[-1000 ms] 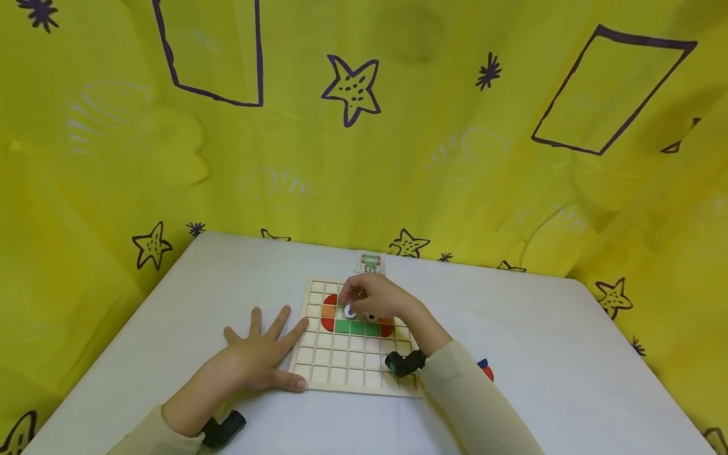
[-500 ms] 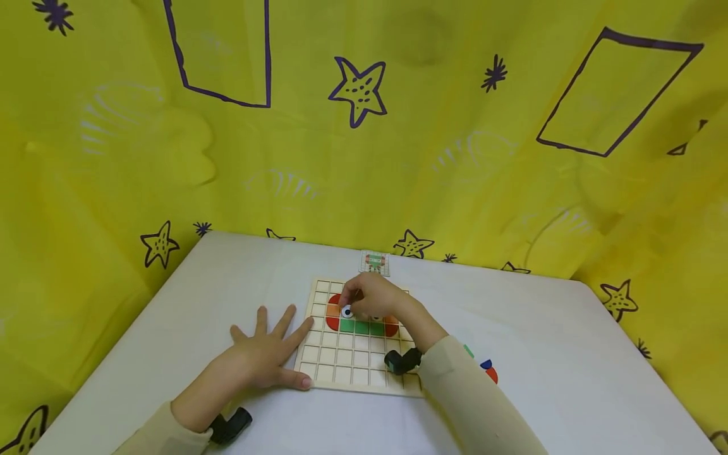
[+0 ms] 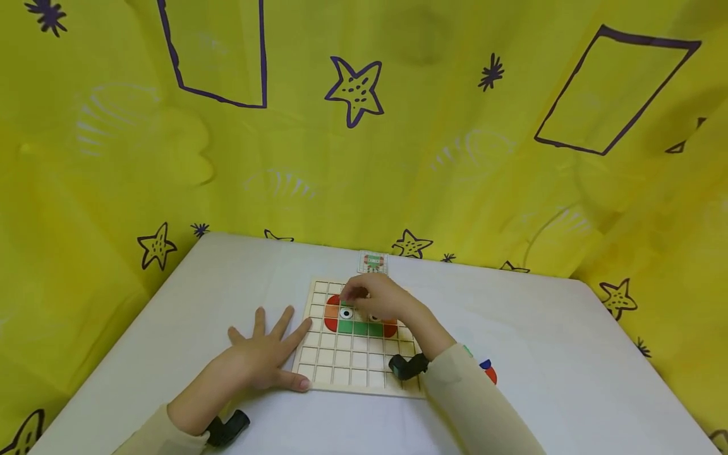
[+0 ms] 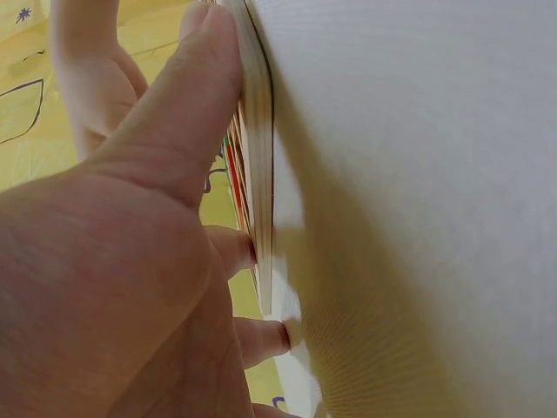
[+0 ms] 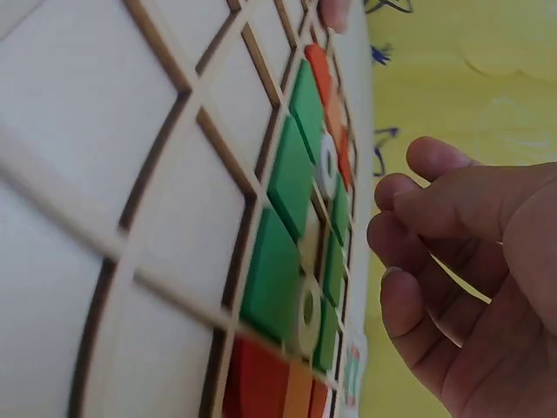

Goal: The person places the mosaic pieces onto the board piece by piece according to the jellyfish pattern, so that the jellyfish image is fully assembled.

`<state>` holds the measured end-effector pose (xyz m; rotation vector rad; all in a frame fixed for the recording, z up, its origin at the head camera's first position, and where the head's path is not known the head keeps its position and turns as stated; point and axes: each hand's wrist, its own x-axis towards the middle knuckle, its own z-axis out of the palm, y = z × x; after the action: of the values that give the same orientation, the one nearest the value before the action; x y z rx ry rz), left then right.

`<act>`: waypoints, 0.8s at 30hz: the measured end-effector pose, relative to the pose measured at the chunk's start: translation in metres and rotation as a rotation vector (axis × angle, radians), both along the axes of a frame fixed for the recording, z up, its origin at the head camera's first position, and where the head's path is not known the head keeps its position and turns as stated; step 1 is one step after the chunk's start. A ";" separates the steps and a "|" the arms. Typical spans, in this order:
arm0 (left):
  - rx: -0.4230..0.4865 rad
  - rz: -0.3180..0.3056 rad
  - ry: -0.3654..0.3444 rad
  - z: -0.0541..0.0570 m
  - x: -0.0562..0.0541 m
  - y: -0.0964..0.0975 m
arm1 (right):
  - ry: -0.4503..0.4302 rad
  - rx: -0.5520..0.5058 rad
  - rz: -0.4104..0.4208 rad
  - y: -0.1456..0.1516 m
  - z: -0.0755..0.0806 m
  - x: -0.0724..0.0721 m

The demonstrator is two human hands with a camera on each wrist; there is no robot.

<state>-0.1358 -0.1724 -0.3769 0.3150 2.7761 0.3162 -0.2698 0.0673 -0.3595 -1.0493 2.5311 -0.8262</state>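
Observation:
A wooden grid board (image 3: 341, 358) lies on the table, with red (image 3: 331, 325), orange and green (image 3: 360, 328) tiles forming a shape in its upper part. Within that shape sits a white round eye tile (image 3: 345, 313); a second eye tile (image 5: 309, 315) shows in the right wrist view. My right hand (image 3: 380, 297) hovers over the tiles with loosely bent fingers; nothing shows between them in the right wrist view. Spread wide, my left hand (image 3: 256, 360) rests at the board's left edge, its thumb (image 4: 187, 104) touching the near corner.
Behind the board lies a small picture card (image 3: 372, 261) with a similar figure. Loose red (image 3: 491, 375), blue (image 3: 485, 364) and green tiles lie right of the board, partly behind my right sleeve (image 3: 472, 398). A yellow patterned curtain (image 3: 296, 164) surrounds the table.
My right fingers, which pinched the left eye tile, have let go and lifted slightly off it. The tile now lies flat in its cell. My left hand stays on the board's edge.

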 end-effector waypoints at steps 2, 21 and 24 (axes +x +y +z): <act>0.001 0.002 -0.002 0.000 0.001 0.001 | 0.016 -0.028 -0.028 0.015 0.001 0.003; 0.019 -0.018 0.013 0.002 0.003 -0.001 | -0.187 0.196 -0.232 0.143 0.002 0.039; 0.025 -0.028 0.021 0.001 0.003 0.000 | -0.199 0.229 -0.261 0.140 -0.001 0.045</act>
<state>-0.1326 -0.1723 -0.3754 0.3647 2.7880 0.3428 -0.2248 0.2075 -0.3601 -0.5468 2.5459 -0.6463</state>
